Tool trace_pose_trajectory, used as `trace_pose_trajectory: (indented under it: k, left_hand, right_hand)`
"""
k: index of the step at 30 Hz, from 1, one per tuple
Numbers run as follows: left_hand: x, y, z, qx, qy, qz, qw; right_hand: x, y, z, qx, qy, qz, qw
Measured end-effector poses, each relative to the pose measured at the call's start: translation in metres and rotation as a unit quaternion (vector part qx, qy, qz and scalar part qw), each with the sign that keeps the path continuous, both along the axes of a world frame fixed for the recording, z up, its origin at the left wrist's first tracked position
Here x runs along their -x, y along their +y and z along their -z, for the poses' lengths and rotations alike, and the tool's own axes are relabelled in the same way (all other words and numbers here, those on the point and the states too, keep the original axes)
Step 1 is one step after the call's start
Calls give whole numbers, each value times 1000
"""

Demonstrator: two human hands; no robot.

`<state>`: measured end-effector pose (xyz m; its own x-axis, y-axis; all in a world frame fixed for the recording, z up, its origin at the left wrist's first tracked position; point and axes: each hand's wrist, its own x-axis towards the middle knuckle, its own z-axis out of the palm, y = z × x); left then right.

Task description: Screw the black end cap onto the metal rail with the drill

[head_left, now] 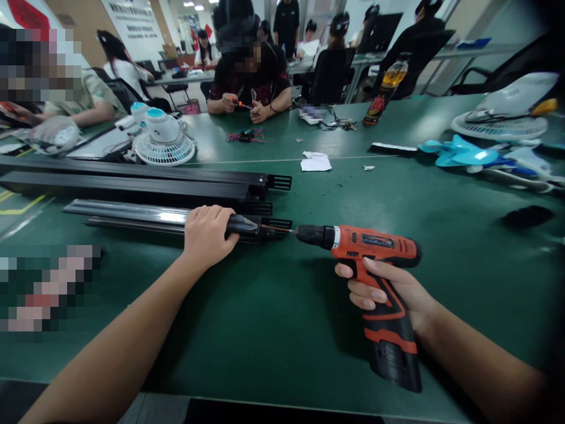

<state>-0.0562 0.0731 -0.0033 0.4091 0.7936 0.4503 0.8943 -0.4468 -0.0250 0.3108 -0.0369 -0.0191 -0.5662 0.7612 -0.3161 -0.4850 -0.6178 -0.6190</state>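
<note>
My left hand [207, 235] is wrapped over a long black bar-shaped housing [132, 210] near its right end, pressing it against the green table. In my right hand [384, 288] is an orange and black cordless drill [375, 244], gripped by its handle with the index finger at the trigger. The drill points left, and its long thin bit reaches the end of the housing under my left hand. Whether the bit sits on a screw there is too small to tell. Behind lie more black bars [132, 187] with slotted tabs at their right ends.
White fans with blue parts [163, 138] stand at the back left. A small wired part [247, 136], white paper [315, 161] and a bottle [386, 91] lie or stand farther back. Blue fan blades [463, 152] are at the right. A co-worker [251, 76] sits opposite with a screwdriver.
</note>
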Motion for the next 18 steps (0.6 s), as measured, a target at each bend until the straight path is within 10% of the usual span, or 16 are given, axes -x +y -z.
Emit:
trace_pose_trajectory:
  k: [18]
  left_hand:
    - [1, 1, 2, -4, 5, -2, 1000]
  right_hand:
    - [0, -1, 2, 24, 10, 14, 1000]
